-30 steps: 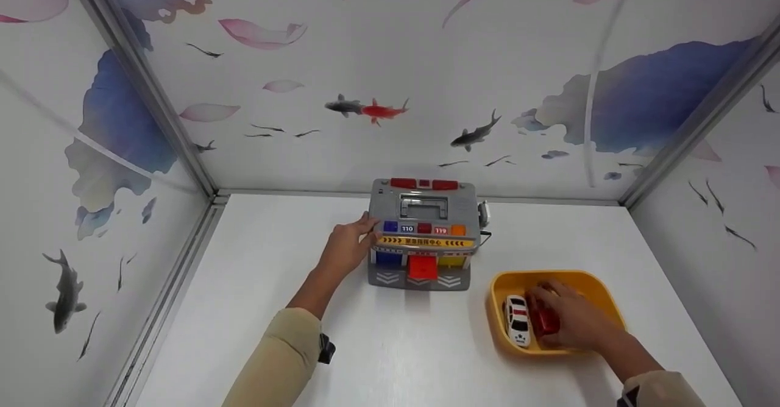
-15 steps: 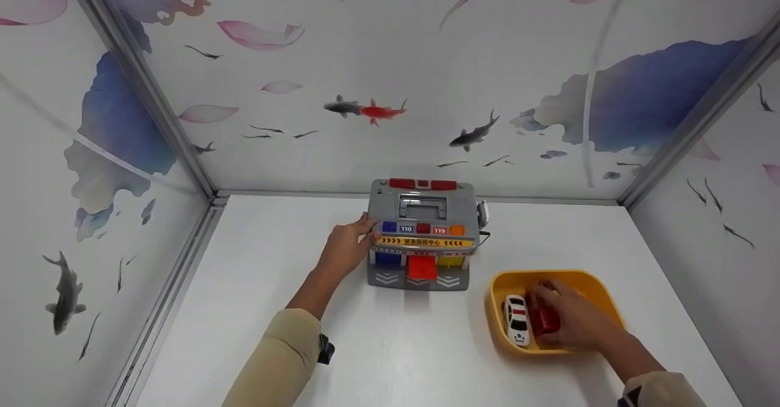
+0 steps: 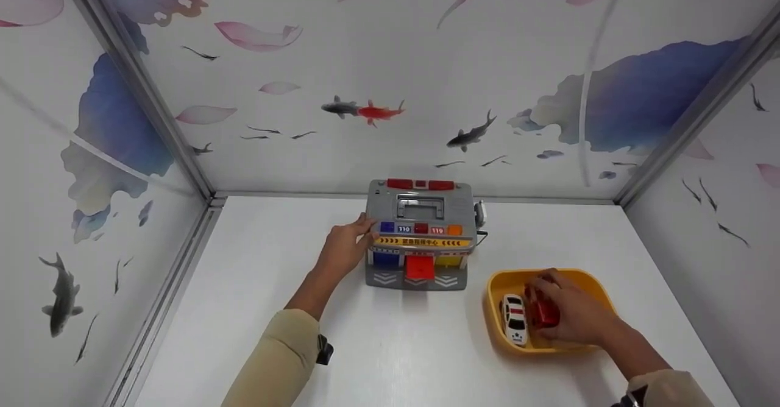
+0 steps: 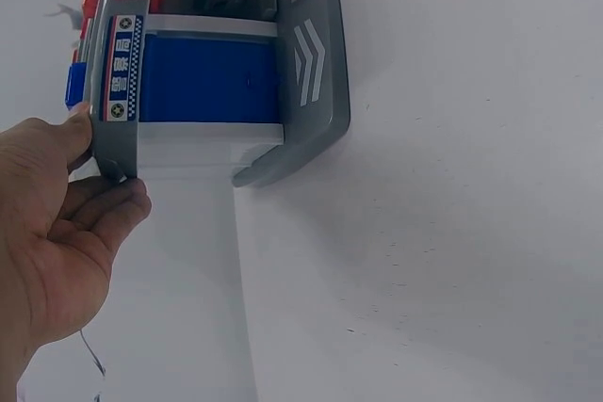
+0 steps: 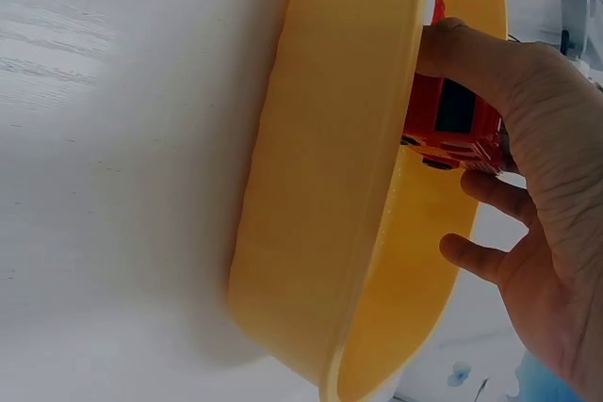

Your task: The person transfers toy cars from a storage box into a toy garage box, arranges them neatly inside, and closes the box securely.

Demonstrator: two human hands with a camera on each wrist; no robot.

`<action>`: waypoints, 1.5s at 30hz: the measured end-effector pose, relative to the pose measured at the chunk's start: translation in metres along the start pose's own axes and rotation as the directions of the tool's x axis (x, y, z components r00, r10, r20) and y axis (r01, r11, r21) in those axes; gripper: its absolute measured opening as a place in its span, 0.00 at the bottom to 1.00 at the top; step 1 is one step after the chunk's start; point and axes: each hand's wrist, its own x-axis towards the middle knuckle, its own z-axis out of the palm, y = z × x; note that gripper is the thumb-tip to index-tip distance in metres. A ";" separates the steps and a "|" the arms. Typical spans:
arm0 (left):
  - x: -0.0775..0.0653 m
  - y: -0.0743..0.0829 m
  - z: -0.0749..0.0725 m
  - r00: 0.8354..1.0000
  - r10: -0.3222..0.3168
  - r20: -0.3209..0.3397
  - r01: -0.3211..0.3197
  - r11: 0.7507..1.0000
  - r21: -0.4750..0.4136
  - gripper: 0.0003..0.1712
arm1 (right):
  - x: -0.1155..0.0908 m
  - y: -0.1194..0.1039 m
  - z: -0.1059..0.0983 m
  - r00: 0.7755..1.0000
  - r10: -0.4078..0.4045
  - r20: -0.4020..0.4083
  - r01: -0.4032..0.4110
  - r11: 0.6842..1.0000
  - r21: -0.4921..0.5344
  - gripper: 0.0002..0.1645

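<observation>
- Moved since the earlier frame: right hand point(image 3: 579, 312) and red toy car point(image 3: 544, 309), both a touch higher within the yellow tray point(image 3: 507, 282); everything else only drifts together, as though the head camera had turned slightly.
- Step in hand, as judged: taking the red toy car up out of the tray; lift barely begun.
- Next move, as judged: a steady raise past the rim and away from the white toy car point(image 3: 515, 320), grip kept firm, with the left hand point(image 3: 343, 248) bracing the toy station point(image 3: 420, 242).
- Right grip: thumb and fingers curled about the red toy car, spread no wider than its body; at least one finger stands free of it in the right wrist view.
- Left grip: thumb and fingertips pinching the front corner of the station's roof, closed down to that edge.
- Red toy car, location: inside the tray, just beside the white toy car; whether it touches the tray floor cannot be told.
- Red toy car, appearance: glossy red body, dark window, black wheels; much of it hidden by the hand.
- Toy station: grey, carry handle on top, blue door point(image 4: 212, 77), yellow door point(image 3: 449, 261), red door point(image 3: 420, 267) swung outward between them.
</observation>
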 end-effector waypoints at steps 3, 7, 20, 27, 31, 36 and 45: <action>0.000 -0.001 0.000 1.000 0.010 0.000 -0.010 1.000 0.006 0.28 | 0.000 -0.006 -0.005 0.999 -0.030 -0.031 0.029 0.999 -0.023 0.57; -0.001 -0.001 0.000 1.000 0.021 -0.001 -0.021 1.000 0.003 0.27 | 0.000 -0.017 -0.010 0.997 -0.047 -0.058 0.044 0.998 -0.050 0.55; -0.003 -0.001 0.002 1.000 0.019 -0.011 -0.019 1.000 0.011 0.28 | 0.009 -0.037 -0.012 0.995 -0.073 -0.062 0.072 0.997 -0.018 0.56; -0.004 0.000 0.001 1.000 0.024 -0.009 -0.024 1.000 0.004 0.28 | 0.016 -0.048 -0.009 0.995 -0.080 -0.052 0.079 0.997 -0.019 0.57; -0.004 0.001 0.001 1.000 0.012 -0.007 -0.012 1.000 -0.002 0.28 | 0.021 -0.057 -0.007 0.996 -0.079 -0.046 0.078 0.997 -0.020 0.57; -0.005 0.002 0.001 1.000 0.003 0.004 -0.003 1.000 -0.002 0.27 | 0.027 -0.069 -0.004 0.995 -0.088 -0.037 0.087 0.995 -0.041 0.57; -0.005 0.003 -0.001 1.000 0.005 0.001 -0.005 1.000 -0.004 0.28 | 0.042 -0.087 0.003 0.990 -0.134 -0.038 0.133 0.990 -0.048 0.59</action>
